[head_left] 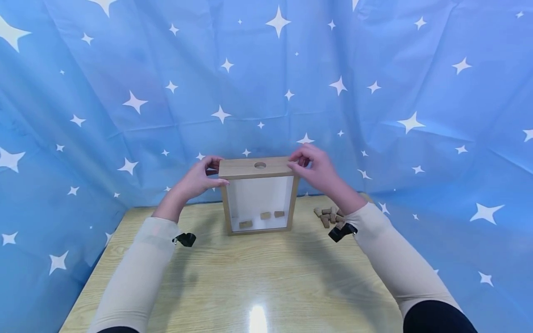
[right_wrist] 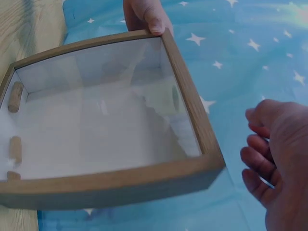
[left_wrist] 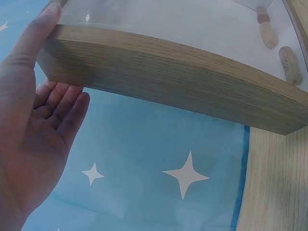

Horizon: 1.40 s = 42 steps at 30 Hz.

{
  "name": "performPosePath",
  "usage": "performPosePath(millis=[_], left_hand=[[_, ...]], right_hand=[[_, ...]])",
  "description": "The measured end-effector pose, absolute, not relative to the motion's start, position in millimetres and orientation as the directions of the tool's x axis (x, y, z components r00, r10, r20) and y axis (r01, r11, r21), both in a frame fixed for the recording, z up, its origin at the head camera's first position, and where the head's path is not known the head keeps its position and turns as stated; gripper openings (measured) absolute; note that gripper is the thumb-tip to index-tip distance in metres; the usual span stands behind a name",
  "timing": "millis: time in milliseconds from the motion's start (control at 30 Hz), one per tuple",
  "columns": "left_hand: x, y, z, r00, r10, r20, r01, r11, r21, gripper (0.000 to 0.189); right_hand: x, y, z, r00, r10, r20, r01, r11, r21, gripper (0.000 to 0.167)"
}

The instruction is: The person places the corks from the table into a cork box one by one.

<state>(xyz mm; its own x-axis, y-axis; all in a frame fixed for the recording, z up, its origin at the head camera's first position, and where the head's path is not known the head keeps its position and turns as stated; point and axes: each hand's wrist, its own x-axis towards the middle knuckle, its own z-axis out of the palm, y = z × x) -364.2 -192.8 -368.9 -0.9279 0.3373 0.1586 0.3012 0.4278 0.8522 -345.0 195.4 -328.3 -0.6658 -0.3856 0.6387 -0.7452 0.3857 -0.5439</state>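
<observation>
Backdrop [head_left: 250,83], blue w/ white stars, hangs behind & around table [head_left: 233,273]; bright glare spot on tabletop at near edge. Pile of loose corks [head_left: 324,221] lies R of box, partly covered by R forearm & R wrist cam [head_left: 342,232]. L wrist cam [head_left: 186,239] sits at cuff of pale L sleeve [head_left: 141,268], well apart from pile.

Box [head_left: 239,169], wood-framed w/ clear front, stands on table near far edge, btwn both hands. Round hole [head_left: 260,165] in its top; 3 corks inside [head_left: 245,224] down at bottom, seen thru front.

L hand [head_left: 199,178] holds box's top L corner: thumb on front edge, fingers round back, palm off the wood. R hand [head_left: 316,169] is by top R corner, fingers loosely bent, nothing seen in them; R wrist view shows a gap btwn it & box, tho head view has fingertips overlapping the corner, so contact there can't be told for sure.
</observation>
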Motion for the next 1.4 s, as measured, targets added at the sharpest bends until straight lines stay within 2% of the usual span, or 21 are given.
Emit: performPosePath(millis=[200,467,767,1033,1400], left_hand=[[-363,-192,-368,-0.928,0.341,0.149,0.296,0.433,0.851,0.074],[-363,-191,-369,-0.927,0.339,0.162,0.305,0.429,0.850,0.075],[-363,-194,-370,-0.925,0.341,0.165,0.308,0.423,0.852,0.075],[-364,-194,-370,-0.927,0.336,0.164,0.305,0.424,0.853,0.075],[-368,-195,-372,-0.927,0.337,0.164,0.305,0.423,0.853,0.075]], right_hand=[[-338,217,-338,-0.670,-0.356,0.651,-0.737,0.417,-0.531,0.007],[-327,245,-357,-0.738,-0.357,0.572,-0.665,0.523,-0.532,0.010],[-316,278,-395,-0.850,-0.307,0.428,-0.519,0.623,-0.585,0.011],[-315,306,-426,-0.890,-0.267,0.370,-0.450,0.648,-0.615,0.014],[-315,336,-461,-0.920,-0.278,0.276,-0.391,0.677,-0.624,0.024]])
